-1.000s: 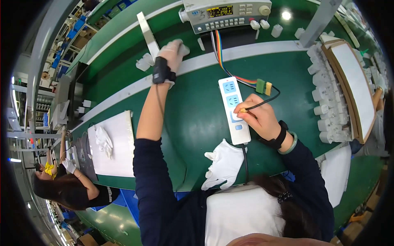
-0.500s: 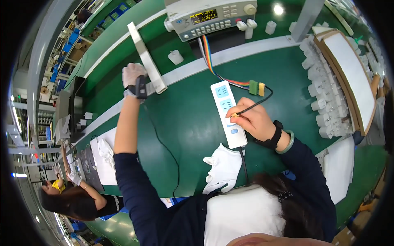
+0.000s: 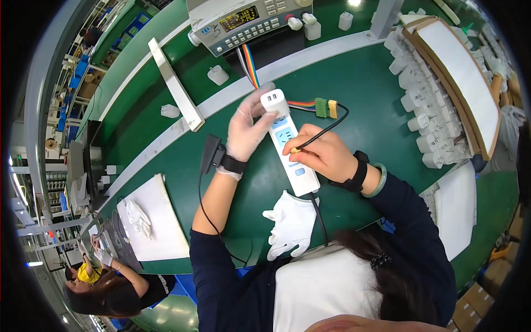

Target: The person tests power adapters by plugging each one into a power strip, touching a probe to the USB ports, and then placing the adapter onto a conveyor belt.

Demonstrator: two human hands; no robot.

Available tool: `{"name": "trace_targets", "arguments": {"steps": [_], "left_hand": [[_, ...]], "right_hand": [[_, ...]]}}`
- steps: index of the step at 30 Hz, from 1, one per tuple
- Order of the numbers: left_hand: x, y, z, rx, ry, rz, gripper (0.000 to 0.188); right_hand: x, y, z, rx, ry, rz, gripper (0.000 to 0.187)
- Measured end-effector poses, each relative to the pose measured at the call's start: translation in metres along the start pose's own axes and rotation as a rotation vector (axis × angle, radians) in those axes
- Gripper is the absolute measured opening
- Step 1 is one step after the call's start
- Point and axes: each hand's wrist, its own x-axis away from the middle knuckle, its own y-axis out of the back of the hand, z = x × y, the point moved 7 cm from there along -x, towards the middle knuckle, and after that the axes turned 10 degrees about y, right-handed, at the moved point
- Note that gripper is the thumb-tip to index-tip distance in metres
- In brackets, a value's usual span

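Observation:
My left hand, in a thin translucent glove, grips a white two-port USB charger at the far end of a white power strip. Whether its prongs are in the socket is hidden. My bare right hand pinches a small yellow plug on a black cable, just above the strip. The cable runs to a green and yellow connector block with rainbow ribbon wires. A white cloth glove lies by the strip's near end.
A bench meter with a lit screen stands at the back. Loose chargers sit behind the metal rail. A white bar lies across that rail. Many chargers line a tray at right. Another person works at left.
My left hand has come from the white bar to the strip's far end, now visibly holding a charger. A charger shows beyond the bar's left side. My right hand keeps the plug over the strip.

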Motion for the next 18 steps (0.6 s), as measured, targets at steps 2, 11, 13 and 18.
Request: {"name": "trace_targets", "arguments": {"steps": [2, 11, 13, 18], "left_hand": [[0.0, -0.006, 0.006, -0.082, -0.021, -0.041, 0.042], [0.021, -0.004, -0.024, -0.73, -0.449, -0.203, 0.043], [0.026, -0.016, -0.034, -0.781, -0.549, -0.172, 0.044], [0.025, -0.017, -0.035, -0.801, -0.495, -0.172, 0.045]], "right_hand": [[0.001, 0.0, -0.002, 0.006, -0.001, -0.006, 0.014], [0.001, 0.001, 0.0, 0.011, 0.002, 0.002, 0.014], [0.001, 0.001, -0.001, 0.011, -0.002, 0.004, 0.014], [0.0, 0.001, 0.0, 0.006, -0.011, 0.001, 0.014]]}}
